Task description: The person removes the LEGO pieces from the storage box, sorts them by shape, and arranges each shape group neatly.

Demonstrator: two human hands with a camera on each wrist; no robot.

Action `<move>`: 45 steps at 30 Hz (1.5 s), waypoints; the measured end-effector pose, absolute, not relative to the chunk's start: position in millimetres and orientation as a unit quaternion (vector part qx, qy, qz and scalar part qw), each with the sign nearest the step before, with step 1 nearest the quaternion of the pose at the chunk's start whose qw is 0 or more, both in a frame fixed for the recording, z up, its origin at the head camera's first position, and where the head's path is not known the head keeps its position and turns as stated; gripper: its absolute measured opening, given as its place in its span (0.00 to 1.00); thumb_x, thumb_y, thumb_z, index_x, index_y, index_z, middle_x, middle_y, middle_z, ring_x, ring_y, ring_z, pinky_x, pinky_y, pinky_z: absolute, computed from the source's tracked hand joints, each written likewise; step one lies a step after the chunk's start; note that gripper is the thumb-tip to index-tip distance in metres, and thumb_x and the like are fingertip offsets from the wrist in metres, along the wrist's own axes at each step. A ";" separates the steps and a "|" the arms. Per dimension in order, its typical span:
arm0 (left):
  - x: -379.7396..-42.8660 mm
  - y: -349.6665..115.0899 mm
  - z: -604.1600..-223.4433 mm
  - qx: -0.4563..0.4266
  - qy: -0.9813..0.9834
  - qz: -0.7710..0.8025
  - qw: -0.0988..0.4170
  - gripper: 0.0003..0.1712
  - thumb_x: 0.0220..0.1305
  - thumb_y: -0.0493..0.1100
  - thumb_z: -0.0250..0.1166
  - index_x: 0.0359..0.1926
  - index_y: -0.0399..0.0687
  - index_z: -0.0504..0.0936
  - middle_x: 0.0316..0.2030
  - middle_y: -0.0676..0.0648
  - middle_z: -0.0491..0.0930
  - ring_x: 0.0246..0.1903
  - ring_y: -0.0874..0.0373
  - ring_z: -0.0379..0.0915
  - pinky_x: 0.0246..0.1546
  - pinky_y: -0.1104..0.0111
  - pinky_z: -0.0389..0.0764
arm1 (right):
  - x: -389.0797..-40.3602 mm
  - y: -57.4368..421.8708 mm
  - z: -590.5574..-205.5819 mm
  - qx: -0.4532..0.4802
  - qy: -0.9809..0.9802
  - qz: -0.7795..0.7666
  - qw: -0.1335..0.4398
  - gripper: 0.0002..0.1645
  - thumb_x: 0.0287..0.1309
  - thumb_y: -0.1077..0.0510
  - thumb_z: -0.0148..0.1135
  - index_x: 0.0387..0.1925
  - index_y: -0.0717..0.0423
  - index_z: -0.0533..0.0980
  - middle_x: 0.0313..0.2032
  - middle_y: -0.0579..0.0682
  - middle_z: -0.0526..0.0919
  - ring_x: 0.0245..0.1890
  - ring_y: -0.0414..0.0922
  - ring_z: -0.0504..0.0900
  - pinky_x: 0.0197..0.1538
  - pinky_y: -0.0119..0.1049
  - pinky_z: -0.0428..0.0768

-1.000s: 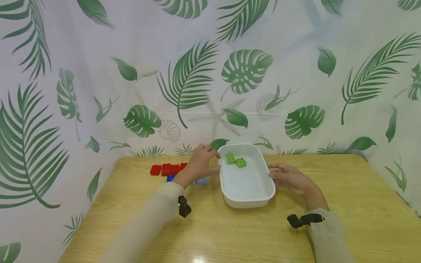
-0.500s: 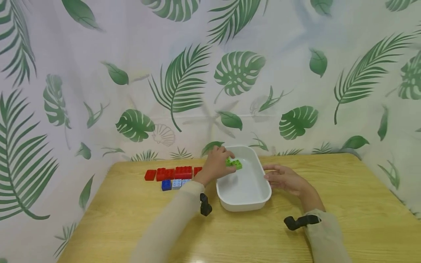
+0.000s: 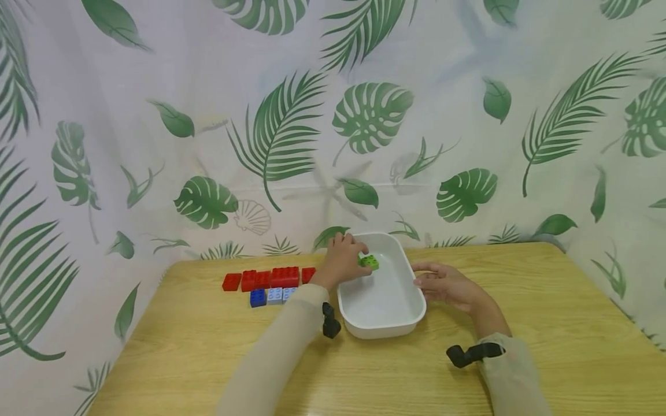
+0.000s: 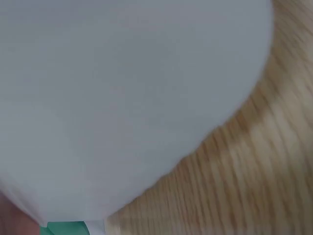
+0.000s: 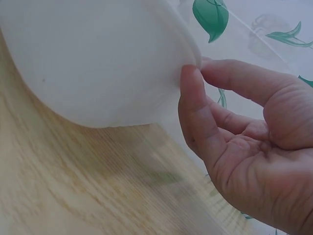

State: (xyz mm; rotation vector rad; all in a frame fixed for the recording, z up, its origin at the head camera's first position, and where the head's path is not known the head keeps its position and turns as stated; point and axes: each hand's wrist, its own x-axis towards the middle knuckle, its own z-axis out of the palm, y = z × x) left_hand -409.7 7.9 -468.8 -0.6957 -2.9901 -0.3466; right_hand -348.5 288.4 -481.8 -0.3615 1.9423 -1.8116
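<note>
A white rectangular tray (image 3: 382, 331) stands on the table, with two small green toy bricks (image 3: 370, 262) inside its far left part. My left hand (image 3: 338, 261) reaches over the left rim, its fingers and thumb curled round the left green brick, which they mostly cover. In the left wrist view only the tray's outer wall (image 4: 137, 98) fills most of the picture, and the fingertips are out of sight. On the opposite side my right hand (image 3: 450, 286) pinches the rim; the right wrist view shows its fingertips (image 5: 192, 81) on the tray's edge.
Left of the tray runs a row of red toy bricks (image 3: 284, 276). In front of it sit a dark blue brick (image 3: 257, 297) and light blue bricks (image 3: 274, 296), partly hidden by my left arm. A leaf-printed cloth (image 3: 291, 138) hangs behind the wooden table (image 3: 187, 346).
My left hand has moved right, from beside the tray's left rim to inside it at the green bricks. The right hand stays at the tray's right rim. The head view has shifted slightly.
</note>
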 end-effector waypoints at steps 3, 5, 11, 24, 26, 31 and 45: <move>-409.2 9.6 -470.0 -0.218 -0.972 -0.093 0.014 0.25 0.61 0.62 0.70 0.56 0.60 0.84 0.52 0.47 0.74 0.55 0.50 0.59 0.60 0.55 0.61 | -347.9 287.5 -484.6 -0.128 0.706 -0.658 0.229 0.33 0.72 0.63 0.58 0.71 0.71 0.60 0.48 0.42 0.87 0.47 0.40 0.87 0.50 0.37 0.85; -408.2 10.8 -470.5 -0.216 -0.973 -0.080 0.011 0.25 0.61 0.62 0.70 0.56 0.60 0.84 0.52 0.47 0.74 0.56 0.50 0.59 0.61 0.54 0.60 | -347.3 287.1 -486.0 -0.127 0.705 -0.659 0.229 0.33 0.72 0.63 0.57 0.71 0.71 0.60 0.48 0.43 0.88 0.47 0.41 0.87 0.50 0.37 0.85; -406.9 15.4 -470.0 -0.217 -0.975 -0.038 0.019 0.25 0.62 0.63 0.69 0.57 0.61 0.83 0.52 0.48 0.74 0.57 0.50 0.60 0.62 0.54 0.61 | -345.6 287.7 -483.2 -0.127 0.703 -0.660 0.232 0.33 0.72 0.62 0.57 0.71 0.71 0.59 0.48 0.42 0.88 0.47 0.40 0.87 0.51 0.37 0.85; -404.2 18.8 -465.4 -0.231 -0.972 -0.017 0.041 0.24 0.62 0.62 0.70 0.55 0.61 0.84 0.53 0.47 0.77 0.57 0.49 0.62 0.60 0.54 0.63 | -347.5 288.1 -480.7 -0.120 0.705 -0.660 0.230 0.33 0.71 0.63 0.57 0.71 0.70 0.59 0.45 0.43 0.88 0.46 0.40 0.87 0.50 0.37 0.85; -403.4 18.2 -465.4 -0.232 -0.972 -0.016 0.046 0.24 0.62 0.63 0.70 0.55 0.61 0.84 0.53 0.47 0.77 0.57 0.49 0.63 0.61 0.54 0.63 | -348.1 287.7 -481.6 -0.119 0.707 -0.659 0.229 0.32 0.71 0.63 0.57 0.71 0.69 0.59 0.46 0.44 0.87 0.46 0.40 0.87 0.50 0.37 0.85; -401.9 16.9 -464.8 -0.227 -0.972 -0.030 0.046 0.23 0.61 0.62 0.71 0.51 0.58 0.85 0.53 0.47 0.77 0.57 0.49 0.63 0.62 0.54 0.63 | -348.3 287.0 -481.8 -0.116 0.711 -0.655 0.228 0.34 0.71 0.63 0.57 0.72 0.70 0.58 0.45 0.44 0.87 0.46 0.40 0.86 0.49 0.37 0.85; -401.5 14.8 -462.4 -0.229 -0.971 -0.058 0.035 0.22 0.59 0.61 0.73 0.47 0.54 0.87 0.49 0.49 0.76 0.54 0.51 0.62 0.61 0.55 0.62 | -348.2 287.9 -481.8 -0.114 0.708 -0.659 0.226 0.32 0.71 0.63 0.57 0.71 0.69 0.60 0.44 0.42 0.87 0.46 0.39 0.87 0.50 0.36 0.85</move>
